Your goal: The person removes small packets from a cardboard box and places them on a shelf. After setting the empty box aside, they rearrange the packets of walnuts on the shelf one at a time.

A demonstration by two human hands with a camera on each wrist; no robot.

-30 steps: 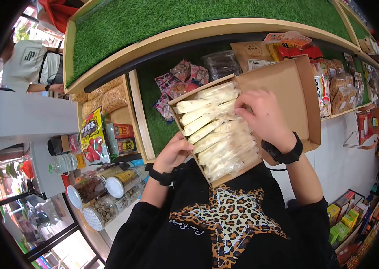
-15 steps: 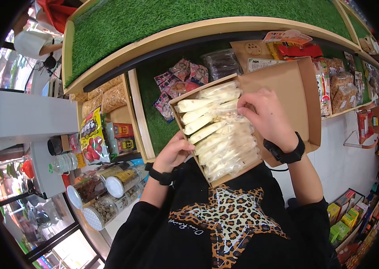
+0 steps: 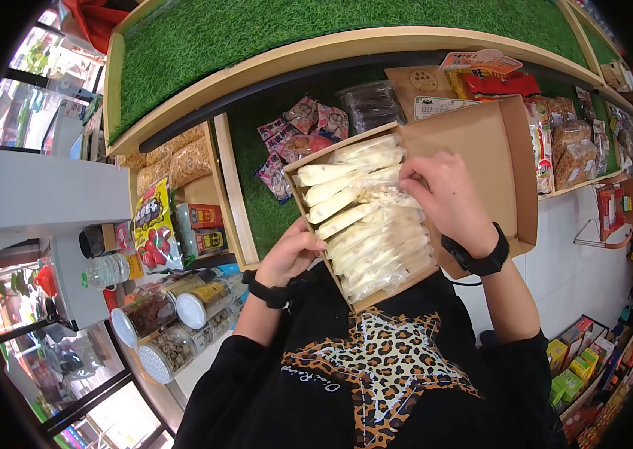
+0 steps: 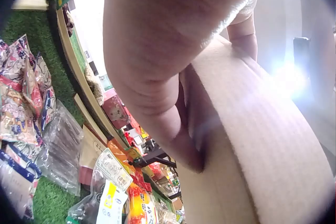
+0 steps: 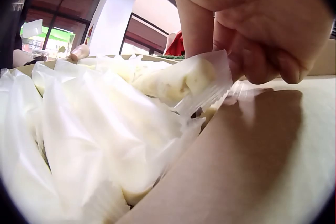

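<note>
An open cardboard box [image 3: 481, 138] is filled with a row of cream-coloured candy bars [image 3: 342, 221] in clear wrappers. My left hand [image 3: 291, 253] grips the box by its left side, thumb over the rim; the left wrist view shows fingers against the cardboard wall [image 4: 268, 119]. At the row's right end my right hand [image 3: 447, 191] pinches the wrapper end of one wrapped candy bar [image 5: 176, 81]. That bar lies slightly raised over its neighbours in the right wrist view. Part of the pinching fingertips is hidden behind the wrapper.
Behind the box, a shelf lined with green turf holds pink snack packets [image 3: 301, 135] and a dark clear-wrapped pack [image 3: 370, 106]. At left are a yellow snack bag [image 3: 155, 228] and several clear jars [image 3: 208, 303]. A wooden shelf edge [image 3: 331, 49] runs above.
My right hand has shifted slightly right, drawing the pinched bar's end a little with it. The left hand stays at the box. A person at the far left has gone from view.
</note>
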